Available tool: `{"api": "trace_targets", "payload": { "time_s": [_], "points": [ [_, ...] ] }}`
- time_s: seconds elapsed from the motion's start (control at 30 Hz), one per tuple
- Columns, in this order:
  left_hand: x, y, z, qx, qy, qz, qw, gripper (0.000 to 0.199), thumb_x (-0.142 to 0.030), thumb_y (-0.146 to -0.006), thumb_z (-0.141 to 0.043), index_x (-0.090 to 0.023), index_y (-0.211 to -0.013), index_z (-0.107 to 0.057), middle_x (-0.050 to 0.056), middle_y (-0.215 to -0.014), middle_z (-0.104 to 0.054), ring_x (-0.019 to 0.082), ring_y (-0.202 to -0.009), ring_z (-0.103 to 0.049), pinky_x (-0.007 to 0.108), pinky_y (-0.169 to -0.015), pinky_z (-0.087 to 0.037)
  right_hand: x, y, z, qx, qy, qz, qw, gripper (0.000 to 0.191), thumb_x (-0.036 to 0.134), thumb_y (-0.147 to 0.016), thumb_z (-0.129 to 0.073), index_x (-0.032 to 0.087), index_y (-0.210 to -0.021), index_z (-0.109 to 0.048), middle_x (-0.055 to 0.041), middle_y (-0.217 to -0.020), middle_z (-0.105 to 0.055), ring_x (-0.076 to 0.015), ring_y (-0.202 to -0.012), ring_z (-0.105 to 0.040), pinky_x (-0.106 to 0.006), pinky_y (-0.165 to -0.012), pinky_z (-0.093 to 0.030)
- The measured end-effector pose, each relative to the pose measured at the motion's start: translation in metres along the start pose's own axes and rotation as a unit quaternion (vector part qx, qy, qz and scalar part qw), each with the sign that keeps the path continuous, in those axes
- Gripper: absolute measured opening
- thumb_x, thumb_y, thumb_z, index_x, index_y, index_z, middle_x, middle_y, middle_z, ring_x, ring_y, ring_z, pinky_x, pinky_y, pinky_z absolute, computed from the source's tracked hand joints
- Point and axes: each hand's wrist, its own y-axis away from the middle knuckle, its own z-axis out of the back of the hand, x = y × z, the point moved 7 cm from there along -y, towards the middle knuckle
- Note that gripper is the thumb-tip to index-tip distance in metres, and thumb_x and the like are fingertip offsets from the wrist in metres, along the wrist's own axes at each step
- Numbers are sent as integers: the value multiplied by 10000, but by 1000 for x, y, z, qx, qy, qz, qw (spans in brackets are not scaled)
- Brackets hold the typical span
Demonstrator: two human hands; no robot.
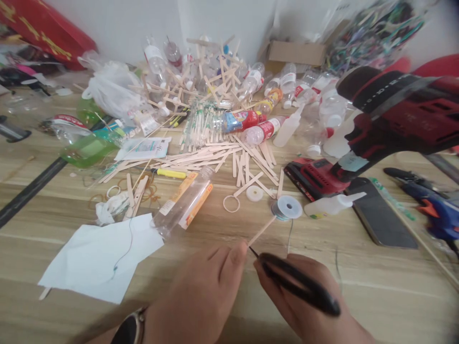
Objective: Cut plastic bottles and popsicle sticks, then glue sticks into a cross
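My left hand is closed, its thumb and fingers pinching a flat wooden craft stick that slants up to the right. Wrapped in my right hand is a black-handled tool with a thin dark tip; its exact kind is not clear. That tip reaches the lower end of the stick, close to my left thumb. Just beyond the stick stands a spool of thin wire or thread, a strand trailing from it. A pale ring and a white disc lie behind.
At right are a red-black cordless drill, a glue bottle, a phone and a blue glue gun. Left lie an empty plastic bottle and white paper. Loose craft sticks and bottles crowd the back.
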Motion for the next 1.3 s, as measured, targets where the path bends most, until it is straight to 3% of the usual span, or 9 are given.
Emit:
{"api": "trace_targets", "payload": {
  "time_s": [0.17, 0.3, 0.4, 0.6, 0.87, 0.97, 1.07, 1.2, 1.3],
  "points": [
    [-2, 0, -2, 19, -15, -10, 1000, 382, -29, -940, -229, -39, -1176, -529, 105, -806, -745, 194, -654, -705, 277, -542, -561, -15, 12, -23, 147, -222, -203, 942, 475, 407, -1043, -325, 201, -714, -597, 64, -432, -462, -92, -337, -447, -184, -336, -329],
    [-2, 2, -6, 22, -6, -6, 1000, 384, -20, -929, -247, -41, -1175, -541, 104, -814, -742, 189, -635, -692, 275, -542, -562, -7, 7, -12, 58, -68, -83, 993, 377, 312, -1015, -410, 204, -702, -591, 28, -498, -540, -112, -402, -500, -221, -406, -366],
    [-1, 2, -5, 11, 1, -2, 1000, 382, -13, -930, -238, -45, -1162, -540, 92, -780, -740, 181, -601, -682, 270, -531, -557, 2, 5, -4, -9, 21, 5, 1000, 369, 247, -1006, -410, 208, -692, -599, 28, -467, -526, -114, -377, -473, -239, -412, -351],
    [-1, 2, -4, 18, 2, -16, 1000, 382, -52, -956, -232, -26, -1204, -522, 123, -833, -749, 203, -654, -706, 285, -525, -558, -13, 13, -20, 130, -166, -162, 964, 469, 361, -1050, -339, 196, -690, -590, 57, -462, -527, -79, -357, -475, -163, -337, -338],
    [-1, 7, -9, 35, 21, -12, 999, 398, -9, -913, -282, -23, -1245, -502, 119, -839, -741, 199, -649, -693, 292, -569, -579, 0, 5, -3, -4, 7, 7, 1000, 340, 221, -994, -429, 200, -710, -613, 29, -475, -535, -111, -387, -491, -242, -441, -369],
    [-1, 6, -10, 43, 14, -16, 999, 401, -28, -929, -277, -23, -1274, -480, 123, -867, -745, 203, -676, -699, 298, -595, -586, -7, 6, -8, 53, -91, -84, 991, 402, 308, -1019, -411, 201, -674, -586, 22, -507, -562, -106, -412, -522, -209, -413, -380],
    [-2, 5, -9, 47, 21, -21, 998, 404, -37, -937, -263, -22, -1294, -452, 124, -874, -747, 211, -701, -704, 310, -598, -588, -12, 12, -21, 132, -202, -187, 952, 473, 387, -1046, -338, 201, -689, -586, 61, -443, -488, -84, -340, -450, -180, -351, -343],
    [-2, 4, -7, 22, 33, -5, 999, 363, -43, -954, -256, -32, -1249, -468, 97, -808, -739, 199, -648, -695, 295, -565, -583, -6, 8, -10, 48, -86, -71, 993, 405, 307, -1019, -385, 205, -674, -570, 36, -477, -516, -105, -385, -488, -211, -400, -375],
    [-3, 5, -7, 15, 27, -7, 1000, 359, -32, -950, -262, -29, -1233, -484, 82, -759, -728, 187, -615, -687, 283, -575, -585, 1, 7, -5, 2, 12, 14, 1000, 341, 227, -992, -407, 205, -722, -614, 23, -493, -548, -119, -397, -511, -235, -438, -393]
  ]
}}
